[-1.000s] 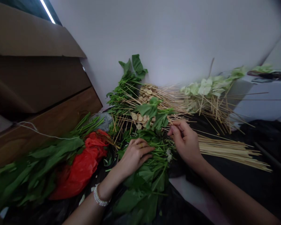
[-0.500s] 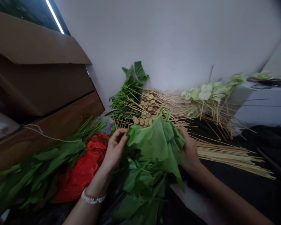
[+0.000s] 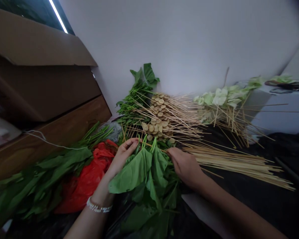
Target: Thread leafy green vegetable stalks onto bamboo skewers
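Greens (image 3: 132,172) hung on skewer (image 3: 163,151) (stems up), L hand (image 3: 122,156) pinching one end, R hand (image 3: 188,164) gripping other side; next adj. prob. needed steadiness.

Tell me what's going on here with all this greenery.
A person's bare hands are at a thin stick with leafy greens hanging from it: the right hand holds the stick, while the left hand pinches near the stems. Behind lie skewered round slices and, farther right, pale leaves on sticks. Loose sticks lie by the right hand, a red bag by the left.
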{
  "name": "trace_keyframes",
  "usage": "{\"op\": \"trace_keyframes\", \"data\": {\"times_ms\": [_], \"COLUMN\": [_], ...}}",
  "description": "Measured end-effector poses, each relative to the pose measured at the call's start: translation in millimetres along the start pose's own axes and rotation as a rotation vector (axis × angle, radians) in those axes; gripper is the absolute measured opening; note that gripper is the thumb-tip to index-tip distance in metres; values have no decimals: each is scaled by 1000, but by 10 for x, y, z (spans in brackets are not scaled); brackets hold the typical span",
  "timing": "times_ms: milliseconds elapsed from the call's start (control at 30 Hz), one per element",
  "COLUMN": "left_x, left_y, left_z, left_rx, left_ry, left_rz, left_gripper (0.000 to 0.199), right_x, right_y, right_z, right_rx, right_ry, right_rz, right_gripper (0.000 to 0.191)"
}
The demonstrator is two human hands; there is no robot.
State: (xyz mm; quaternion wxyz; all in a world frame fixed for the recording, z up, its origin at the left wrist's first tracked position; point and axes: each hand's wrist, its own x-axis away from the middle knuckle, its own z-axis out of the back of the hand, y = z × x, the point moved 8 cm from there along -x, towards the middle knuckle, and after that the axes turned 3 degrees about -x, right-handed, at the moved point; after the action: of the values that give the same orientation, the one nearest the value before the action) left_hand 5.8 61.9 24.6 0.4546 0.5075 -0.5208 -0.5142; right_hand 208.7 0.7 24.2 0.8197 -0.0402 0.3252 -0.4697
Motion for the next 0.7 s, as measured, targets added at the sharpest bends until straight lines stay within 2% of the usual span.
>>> {"op": "trace_keyframes", "data": {"times_ms": [100, 267, 700], "left_x": [3, -19, -14], "left_y": [-10, -26, -19], "left_z": [15, 66, 66], "left_rx": [12, 29, -27], "left_ry": [18, 81, 92], "left_rz": [-9, -9, 4], "left_gripper": [41, 37, 38], "right_x": [3, 8, 16], "right_y": [27, 33, 24], "right_z": [-32, -27, -41], "right_rx": [0, -29, -33], "right_ry": [-31, -7, -6], "right_rz": [-11, -17, -17], "right_gripper": [25, 28, 28]}}
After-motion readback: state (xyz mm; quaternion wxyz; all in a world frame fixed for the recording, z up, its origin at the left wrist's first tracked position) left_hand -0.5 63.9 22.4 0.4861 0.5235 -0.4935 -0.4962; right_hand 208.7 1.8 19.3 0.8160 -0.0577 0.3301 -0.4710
